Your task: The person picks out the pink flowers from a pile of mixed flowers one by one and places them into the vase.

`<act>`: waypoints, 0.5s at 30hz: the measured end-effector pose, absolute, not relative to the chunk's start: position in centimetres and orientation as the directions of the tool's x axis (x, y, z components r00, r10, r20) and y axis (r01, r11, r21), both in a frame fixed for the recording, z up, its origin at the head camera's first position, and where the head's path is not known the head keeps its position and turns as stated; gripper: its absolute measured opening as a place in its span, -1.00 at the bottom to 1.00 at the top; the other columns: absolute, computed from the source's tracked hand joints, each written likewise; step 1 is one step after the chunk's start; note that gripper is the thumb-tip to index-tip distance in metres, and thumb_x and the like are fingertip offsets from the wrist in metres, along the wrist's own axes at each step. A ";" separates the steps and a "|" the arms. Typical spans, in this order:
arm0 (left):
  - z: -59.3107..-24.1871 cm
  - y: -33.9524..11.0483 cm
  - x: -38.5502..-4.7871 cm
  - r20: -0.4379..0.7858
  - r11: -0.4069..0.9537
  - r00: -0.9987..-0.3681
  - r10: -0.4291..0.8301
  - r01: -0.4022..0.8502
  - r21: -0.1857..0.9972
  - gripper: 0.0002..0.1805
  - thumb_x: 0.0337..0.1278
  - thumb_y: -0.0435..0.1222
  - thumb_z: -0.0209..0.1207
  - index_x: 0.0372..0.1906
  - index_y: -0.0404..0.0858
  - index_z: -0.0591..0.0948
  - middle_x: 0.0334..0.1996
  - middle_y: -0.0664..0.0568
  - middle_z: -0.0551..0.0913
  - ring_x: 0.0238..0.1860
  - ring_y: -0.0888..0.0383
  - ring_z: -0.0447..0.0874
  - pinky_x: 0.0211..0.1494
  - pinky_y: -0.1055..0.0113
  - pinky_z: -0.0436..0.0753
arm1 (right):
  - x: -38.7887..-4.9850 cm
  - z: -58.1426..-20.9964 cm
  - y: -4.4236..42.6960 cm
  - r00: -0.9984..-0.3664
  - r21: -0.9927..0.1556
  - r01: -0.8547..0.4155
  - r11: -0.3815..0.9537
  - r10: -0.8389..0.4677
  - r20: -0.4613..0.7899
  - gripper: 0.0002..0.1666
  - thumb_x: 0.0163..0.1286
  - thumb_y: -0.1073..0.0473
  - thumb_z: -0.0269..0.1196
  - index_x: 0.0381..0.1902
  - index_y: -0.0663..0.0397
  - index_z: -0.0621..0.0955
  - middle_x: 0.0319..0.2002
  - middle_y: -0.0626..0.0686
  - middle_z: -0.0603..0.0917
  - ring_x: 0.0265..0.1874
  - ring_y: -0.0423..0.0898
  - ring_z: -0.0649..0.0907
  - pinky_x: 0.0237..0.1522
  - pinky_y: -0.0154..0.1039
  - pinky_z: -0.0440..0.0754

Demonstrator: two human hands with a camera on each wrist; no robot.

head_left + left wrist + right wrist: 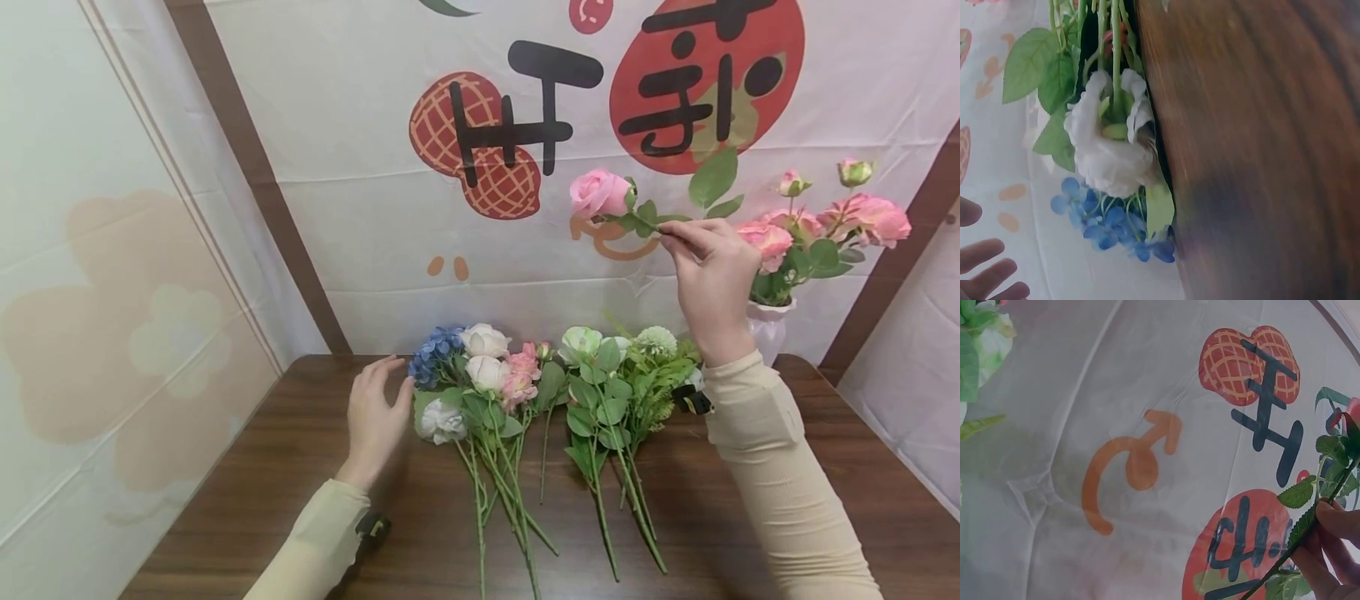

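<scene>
A pink rose is held up by its stem above the table, pinched between thumb and fingers of my right hand. The right wrist view shows the same hand on the leafy stem. My left hand, fingers spread and loosely bent, holds nothing beside the blue flowers at the left of the laid-out stems. In the left wrist view its fingertips show at the lower left, apart from the white flower and blue flowers.
White and pink flowers lie mid-table; green stems with a pale green round bloom lie to their right. A white vase with pink flowers stands at the back right. A printed cloth hangs behind the brown table.
</scene>
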State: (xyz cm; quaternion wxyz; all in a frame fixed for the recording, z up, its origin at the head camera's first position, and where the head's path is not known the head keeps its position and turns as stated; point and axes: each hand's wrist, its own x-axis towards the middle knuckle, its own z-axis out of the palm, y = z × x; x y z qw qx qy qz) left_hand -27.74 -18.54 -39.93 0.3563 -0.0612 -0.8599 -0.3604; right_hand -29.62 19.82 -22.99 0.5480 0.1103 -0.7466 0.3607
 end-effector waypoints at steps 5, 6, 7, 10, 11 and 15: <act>-39.9 -19.1 -27.6 0.655 0.738 -0.740 -0.154 0.355 0.574 -0.65 0.15 -0.31 0.21 0.04 -0.33 0.59 0.13 -0.15 0.54 0.17 -0.13 0.42 0.21 -0.03 0.36 | -30.0 -23.3 20.4 -0.390 -0.462 -0.521 0.718 0.282 0.877 -0.86 0.21 0.27 0.33 -0.28 0.19 0.75 -0.33 0.20 0.73 -0.32 -0.22 0.60 -0.21 -0.69 0.43; -39.9 -19.2 -27.6 0.655 0.739 -0.740 -0.156 0.352 0.574 -0.65 0.15 -0.31 0.21 0.04 -0.33 0.59 0.13 -0.15 0.54 0.17 -0.14 0.42 0.21 -0.03 0.36 | -30.0 -23.4 20.5 -0.394 -0.471 -0.511 0.719 0.291 0.872 -0.86 0.22 0.26 0.33 -0.28 0.19 0.75 -0.33 0.19 0.72 -0.32 -0.27 0.58 -0.21 -0.70 0.45; -39.9 -19.3 -27.6 0.655 0.741 -0.739 -0.158 0.349 0.573 -0.65 0.15 -0.31 0.21 0.04 -0.33 0.59 0.13 -0.15 0.54 0.17 -0.14 0.42 0.21 -0.02 0.36 | -30.1 -23.5 20.7 -0.397 -0.478 -0.503 0.720 0.299 0.868 -0.86 0.23 0.27 0.32 -0.27 0.20 0.75 -0.32 0.19 0.72 -0.31 -0.31 0.56 -0.20 -0.70 0.45; -39.9 -19.5 -27.7 0.665 0.746 -0.729 -0.165 0.349 0.567 -0.66 0.14 -0.32 0.21 0.03 -0.34 0.59 0.12 -0.16 0.55 0.15 -0.15 0.43 0.19 -0.02 0.36 | -30.1 -23.5 21.1 -0.389 -0.484 -0.480 0.732 0.317 0.865 -0.85 0.24 0.25 0.31 -0.27 0.18 0.75 -0.31 0.19 0.73 -0.33 -0.43 0.50 -0.24 -0.70 0.42; -39.8 -19.6 -27.7 0.670 0.746 -0.724 -0.166 0.352 0.565 -0.66 0.14 -0.32 0.21 0.02 -0.34 0.59 0.11 -0.17 0.56 0.14 -0.15 0.43 0.19 -0.02 0.36 | -30.1 -23.5 21.3 -0.386 -0.487 -0.476 0.733 0.323 0.864 -0.85 0.24 0.25 0.31 -0.27 0.18 0.75 -0.31 0.18 0.73 -0.33 -0.46 0.48 -0.25 -0.71 0.41; -39.8 -19.8 -27.9 0.683 0.747 -0.711 -0.168 0.360 0.559 -0.67 0.13 -0.33 0.21 0.01 -0.35 0.59 0.10 -0.20 0.56 0.12 -0.17 0.44 0.18 -0.02 0.36 | -30.0 -23.4 21.7 -0.370 -0.493 -0.461 0.738 0.345 0.863 -0.85 0.25 0.21 0.31 -0.27 0.14 0.76 -0.32 0.16 0.73 -0.35 -0.52 0.44 -0.28 -0.72 0.39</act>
